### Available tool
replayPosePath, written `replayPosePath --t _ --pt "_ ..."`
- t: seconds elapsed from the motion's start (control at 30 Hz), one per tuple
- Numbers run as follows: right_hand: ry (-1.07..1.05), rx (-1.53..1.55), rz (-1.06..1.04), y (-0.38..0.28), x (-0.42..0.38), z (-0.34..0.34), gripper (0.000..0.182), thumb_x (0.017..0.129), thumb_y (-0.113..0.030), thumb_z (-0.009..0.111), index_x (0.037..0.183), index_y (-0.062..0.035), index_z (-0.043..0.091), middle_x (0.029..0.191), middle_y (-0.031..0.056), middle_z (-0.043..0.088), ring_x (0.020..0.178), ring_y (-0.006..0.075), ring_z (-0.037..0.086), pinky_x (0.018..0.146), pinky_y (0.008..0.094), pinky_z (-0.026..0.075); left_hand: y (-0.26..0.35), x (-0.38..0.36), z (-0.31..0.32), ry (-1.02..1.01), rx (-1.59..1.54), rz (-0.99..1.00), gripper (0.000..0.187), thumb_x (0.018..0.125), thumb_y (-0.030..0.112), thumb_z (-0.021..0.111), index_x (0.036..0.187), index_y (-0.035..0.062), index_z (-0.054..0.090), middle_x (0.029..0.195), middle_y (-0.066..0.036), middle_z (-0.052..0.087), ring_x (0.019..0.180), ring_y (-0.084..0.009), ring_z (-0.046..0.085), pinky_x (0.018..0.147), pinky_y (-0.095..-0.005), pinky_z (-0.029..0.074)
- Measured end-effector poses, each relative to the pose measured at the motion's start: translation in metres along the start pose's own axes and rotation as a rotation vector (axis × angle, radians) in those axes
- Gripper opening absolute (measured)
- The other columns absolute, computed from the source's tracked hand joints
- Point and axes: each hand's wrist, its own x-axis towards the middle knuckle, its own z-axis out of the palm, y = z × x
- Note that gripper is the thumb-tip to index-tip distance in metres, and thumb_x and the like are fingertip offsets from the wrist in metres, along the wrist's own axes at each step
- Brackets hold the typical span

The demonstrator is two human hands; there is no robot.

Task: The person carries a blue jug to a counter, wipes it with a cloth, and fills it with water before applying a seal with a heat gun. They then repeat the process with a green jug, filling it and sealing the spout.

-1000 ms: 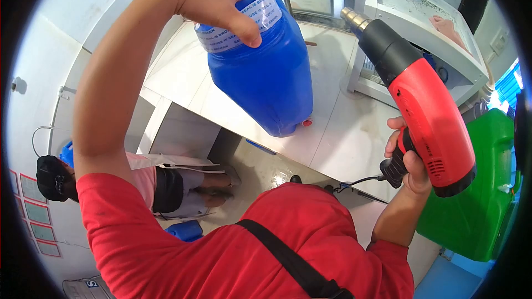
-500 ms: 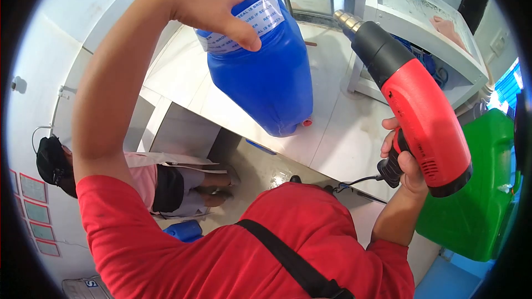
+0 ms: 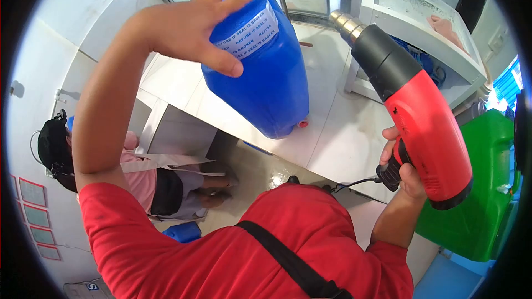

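Note:
A tall blue jerrycan (image 3: 263, 88) stands on the white counter, with a clear seal band (image 3: 252, 39) printed "REFUSE IF SEAL IS BROKEN" around its upper end. My left hand (image 3: 191, 27) is at the upper left of the jerrycan, fingers and thumb spread, overlapping the band's edge in this view. In my right hand (image 3: 407, 171) is a red and black heat gun (image 3: 424, 119), gripped by its black handle. Its metal nozzle points up and left, to the right of the jerrycan's top. A black cord (image 3: 354, 182) runs from the handle.
The white tiled counter (image 3: 338, 122) extends under the jerrycan. A white shelf unit (image 3: 360, 61) stands at the back right, a green jerrycan (image 3: 468, 210) at the right. On the left is another person (image 3: 141, 174) in pink. A small blue container (image 3: 184, 231) sits low on the left.
My left hand has moved left and slightly down, and more of the printed band shows. The blue jerrycan has turned or shifted a little. The heat gun has moved slightly.

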Motion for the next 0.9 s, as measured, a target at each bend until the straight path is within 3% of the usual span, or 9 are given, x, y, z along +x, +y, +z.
replayPosePath --t 0.17,0.27,0.43,0.5,0.6,0.63,0.7,0.8,0.9 --pt "-0.044 -0.02 -0.009 0.0 0.001 -0.001 0.077 0.085 -0.04 0.075 0.136 0.0099 0.047 0.115 0.0244 0.065 0.071 0.0209 0.067 0.061 0.0303 0.053 0.008 0.011 -0.015 0.077 -0.143 0.07 0.122 0.071 0.069 0.073 0.163 0.0139 0.015 0.161 -0.024 0.023 0.145 -0.0455 0.03 0.118 -0.0494 0.031" --pt "-0.035 -0.07 -0.041 0.002 -0.003 -0.005 0.079 0.086 -0.045 0.073 0.135 0.0107 0.047 0.115 0.0236 0.065 0.07 0.0209 0.067 0.061 0.03 0.053 0.006 0.019 0.003 0.035 0.022 0.111 0.119 0.071 0.064 0.072 0.162 0.0133 0.017 0.16 -0.023 0.025 0.144 -0.0442 0.033 0.117 -0.0506 0.033" --pt "0.002 -0.095 -0.019 0.002 -0.012 -0.014 0.089 0.085 -0.058 0.071 0.133 0.0121 0.047 0.114 0.0213 0.065 0.07 0.0203 0.067 0.061 0.0306 0.053 0.003 0.017 -0.007 0.013 -0.285 0.073 0.12 0.064 0.054 0.075 0.162 0.0131 0.018 0.156 -0.022 0.03 0.139 -0.0422 0.04 0.112 -0.0479 0.04" --pt "0.014 -0.111 -0.028 -0.002 -0.015 -0.014 0.091 0.085 -0.062 0.07 0.132 0.0125 0.047 0.113 0.0203 0.066 0.07 0.02 0.067 0.061 0.0311 0.053 -0.002 0.017 -0.007 0.006 -0.244 0.131 0.121 0.063 0.051 0.076 0.162 0.0133 0.018 0.155 -0.022 0.03 0.139 -0.0423 0.041 0.112 -0.0475 0.04" --pt "0.018 -0.136 0.09 -0.009 -0.022 -0.022 0.091 0.086 -0.068 0.065 0.127 0.0119 0.051 0.1 0.0162 0.068 0.068 0.018 0.066 0.06 0.0305 0.052 -0.002 0.019 -0.008 -0.028 -0.196 0.215 0.12 0.061 0.044 0.079 0.161 0.0135 0.02 0.154 -0.02 0.032 0.137 -0.0415 0.042 0.112 -0.0467 0.041" --pt "-0.068 -0.182 0.06 -0.011 -0.022 -0.029 0.073 0.088 -0.053 0.066 0.126 0.0088 0.056 0.097 0.0154 0.07 0.07 0.0182 0.067 0.065 0.0316 0.053 -0.001 0.02 -0.009 -0.058 -0.189 0.242 0.119 0.06 0.04 0.08 0.16 0.0135 0.022 0.153 -0.02 0.033 0.137 -0.0407 0.043 0.112 -0.0462 0.041" --pt "-0.153 -0.232 0.031 -0.014 -0.028 -0.041 0.057 0.09 -0.039 0.067 0.125 0.0057 0.061 0.095 0.0147 0.072 0.072 0.0183 0.068 0.069 0.0327 0.054 0.0 0.023 -0.014 -0.095 -0.182 0.249 0.117 0.06 0.036 0.08 0.159 0.0133 0.023 0.152 -0.019 0.034 0.136 -0.0396 0.044 0.112 -0.0457 0.042" --pt "-0.113 -0.482 0.274 -0.019 -0.048 -0.044 0.042 0.087 -0.025 0.073 0.12 -0.0006 0.066 0.088 0.0095 0.072 0.073 0.0163 0.068 0.073 0.0327 0.055 -0.001 0.024 -0.018 -0.132 -0.143 0.263 0.113 0.058 0.03 0.079 0.157 0.0128 0.026 0.15 -0.018 0.036 0.135 -0.0377 0.045 0.112 -0.045 0.043" --pt "0.188 -0.313 0.469 -0.014 -0.056 -0.039 0.031 0.08 -0.008 0.072 0.111 -0.0041 0.07 0.084 0.0062 0.071 0.074 0.0153 0.067 0.072 0.0318 0.054 0.0 0.023 -0.022 -0.149 -0.124 0.245 0.112 0.058 0.027 0.079 0.157 0.0123 0.027 0.15 -0.017 0.036 0.134 -0.0369 0.045 0.112 -0.0446 0.043"
